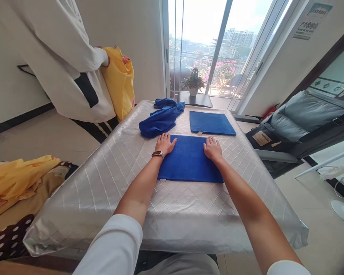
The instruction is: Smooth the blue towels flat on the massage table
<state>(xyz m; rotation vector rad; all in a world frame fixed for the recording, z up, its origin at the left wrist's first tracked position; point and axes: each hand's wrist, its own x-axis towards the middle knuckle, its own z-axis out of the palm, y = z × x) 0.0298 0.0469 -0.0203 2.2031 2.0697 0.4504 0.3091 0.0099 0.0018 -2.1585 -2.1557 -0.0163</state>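
Observation:
A flat rectangular blue cloth (pixel 189 160), like a cushion cover, lies on the table in front of me with a small white tag at its near left edge. My left hand (pixel 165 144) rests flat on its far left corner, fingers stretched out. On the far right corner lies my right hand (pixel 213 148), also flat and open. Beyond them, a second flat blue cloth (pixel 212 123) sits to the right, its tag facing me. A crumpled blue cloth (pixel 162 117) is bunched up to the left, just past my left hand.
Silver quilted cloth covers the table (pixel 109 183). At the left, another person (pixel 71 72) stands holding a yellow cloth (pixel 119 82). More yellow fabric (pixel 23 175) lies at the lower left. A grey recliner (pixel 301 122) is on the right; a potted plant (pixel 193 82) stands by the window.

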